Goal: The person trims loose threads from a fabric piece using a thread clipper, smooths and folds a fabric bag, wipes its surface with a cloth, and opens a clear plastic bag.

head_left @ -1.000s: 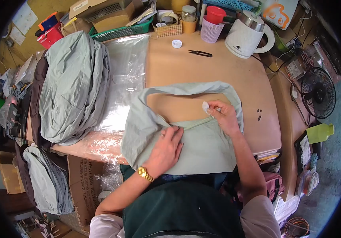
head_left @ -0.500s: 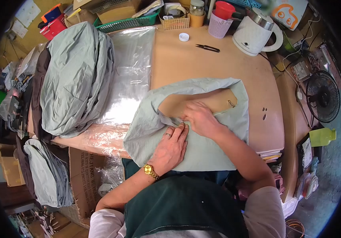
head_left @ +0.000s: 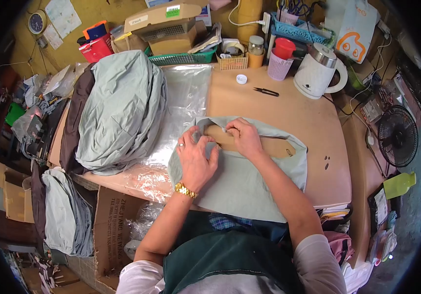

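Note:
A pale grey-green cloth piece lies on the brown-covered table in front of me, with a long opening through which the tabletop shows. My left hand, wearing a gold watch and a ring, rests on the cloth's left part with its fingers spread and bent. At the opening's upper edge, my right hand pinches a fold of the cloth between thumb and fingers. A small dark mark or metal bit shows near the opening's right end; its kind is unclear.
A large heap of similar cloth stands at left beside clear plastic sheeting. Behind are thread snips, a white cap, a white kettle and a lilac cup. A black fan stands at right.
Both hands have moved up the cloth. My left hand has gone from lying flat near the middle to the left part, fingers spread. The opening looks narrower, and the view has tilted upward.

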`<state>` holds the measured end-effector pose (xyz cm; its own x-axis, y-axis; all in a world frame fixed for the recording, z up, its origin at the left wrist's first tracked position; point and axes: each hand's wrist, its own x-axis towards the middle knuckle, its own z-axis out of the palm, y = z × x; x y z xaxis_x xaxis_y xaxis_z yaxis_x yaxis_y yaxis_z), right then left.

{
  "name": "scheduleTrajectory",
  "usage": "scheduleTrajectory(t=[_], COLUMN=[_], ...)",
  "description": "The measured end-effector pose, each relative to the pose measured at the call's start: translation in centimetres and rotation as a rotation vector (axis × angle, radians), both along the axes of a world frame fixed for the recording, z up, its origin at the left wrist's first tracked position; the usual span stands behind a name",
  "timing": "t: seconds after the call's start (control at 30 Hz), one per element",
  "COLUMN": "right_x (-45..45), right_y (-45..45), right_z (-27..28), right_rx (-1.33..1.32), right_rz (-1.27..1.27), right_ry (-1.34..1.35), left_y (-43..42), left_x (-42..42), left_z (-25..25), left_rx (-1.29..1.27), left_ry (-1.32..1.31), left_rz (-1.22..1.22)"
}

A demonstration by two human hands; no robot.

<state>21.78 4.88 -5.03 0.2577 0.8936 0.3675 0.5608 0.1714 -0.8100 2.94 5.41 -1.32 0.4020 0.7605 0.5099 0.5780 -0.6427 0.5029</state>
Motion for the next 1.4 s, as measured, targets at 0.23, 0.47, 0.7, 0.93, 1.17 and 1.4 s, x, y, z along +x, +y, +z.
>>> scheduleTrajectory(t=[0.23,0.47,0.7,0.93,1.17,1.4], right_x=[-2.1,-1.4,1.4,1.0,-4.6,-4.5], right_y=[0.3,-0.8,-0.1,-2.2,-4.7,-4.8], right_z=[-0.5,7.0,5.7,3.6,-0.6,1.8], right_rx=[-0.113,0.081,0.084,0.088,-0.163,-0.253], right_rz=[0.003,0.026,-0.038,-0.124,0.163,0.042], right_ry=[-0.359,-0.306,-0.418,-0.064,-0.238,-0.128], left_y=[3.3,4.4,-1.9,-2.3,-2.2,-2.2], left_x=[0.9,1.9,0.8,-0.7,-0.2,-0.4], left_z=[-2.6,-0.8,-1.0,-4.5,-5.0,-5.0], left_rx=[0.107,0.142,-0.709,-1.610,-1.465,-1.462], left_ry=[0.062,0.007,-0.303,-0.998,-0.918,-0.955], left_rz=[0.172,0.120,-0.455,-0.517,-0.383,-0.409])
